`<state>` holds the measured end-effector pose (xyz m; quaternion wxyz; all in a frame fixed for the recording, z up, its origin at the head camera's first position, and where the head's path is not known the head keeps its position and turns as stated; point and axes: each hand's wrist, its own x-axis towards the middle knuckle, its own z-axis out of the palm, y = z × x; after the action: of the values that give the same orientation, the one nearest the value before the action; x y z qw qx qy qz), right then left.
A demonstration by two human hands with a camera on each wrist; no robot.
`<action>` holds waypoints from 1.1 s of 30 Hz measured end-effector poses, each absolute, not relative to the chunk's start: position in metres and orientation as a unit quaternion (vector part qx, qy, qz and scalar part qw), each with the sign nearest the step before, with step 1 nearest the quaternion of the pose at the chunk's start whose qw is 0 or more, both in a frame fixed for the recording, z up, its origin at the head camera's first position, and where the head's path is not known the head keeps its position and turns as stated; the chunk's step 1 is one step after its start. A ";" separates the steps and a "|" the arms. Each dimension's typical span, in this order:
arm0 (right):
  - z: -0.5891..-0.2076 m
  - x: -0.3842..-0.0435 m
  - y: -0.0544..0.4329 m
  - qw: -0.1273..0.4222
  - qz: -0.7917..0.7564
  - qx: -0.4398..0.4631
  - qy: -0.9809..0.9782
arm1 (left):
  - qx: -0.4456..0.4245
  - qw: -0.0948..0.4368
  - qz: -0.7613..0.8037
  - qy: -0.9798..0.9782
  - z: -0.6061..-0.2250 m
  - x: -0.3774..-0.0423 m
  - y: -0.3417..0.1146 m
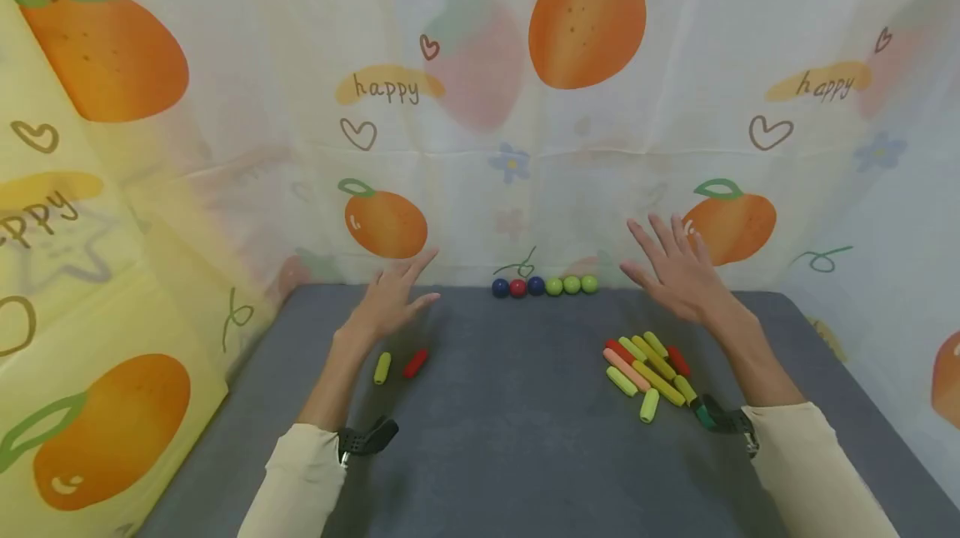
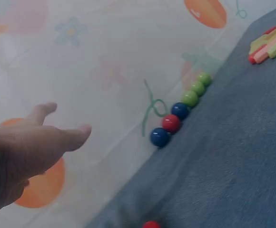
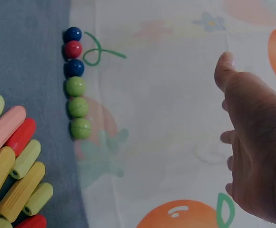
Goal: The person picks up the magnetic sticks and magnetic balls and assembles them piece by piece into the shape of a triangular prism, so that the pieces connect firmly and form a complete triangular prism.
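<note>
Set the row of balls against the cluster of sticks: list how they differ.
The row of balls has round pieces; the cluster of sticks has elongated ones. The row runs single file along the far edge of the table; the cluster lies nearer, bunched together. Both include red and light green pieces.

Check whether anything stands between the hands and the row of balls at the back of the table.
Nothing visible does. In the head view, the left hand and right hand flank the balls, with no object between on either side. The sticks lie lower in that view, out of both lines.
</note>
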<state>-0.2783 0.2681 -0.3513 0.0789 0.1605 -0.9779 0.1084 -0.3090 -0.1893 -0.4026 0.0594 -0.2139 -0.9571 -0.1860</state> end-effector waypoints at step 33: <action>-0.450 -0.183 0.289 -0.077 0.140 0.405 -0.900 | -0.164 -0.025 -0.211 -0.963 -0.479 -0.357 -0.059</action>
<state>-0.1832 0.2888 -0.4499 -0.0771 0.4051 -0.9002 0.1404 -0.3565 -0.0591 -0.4791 -0.0250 -0.1640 -0.9633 -0.2109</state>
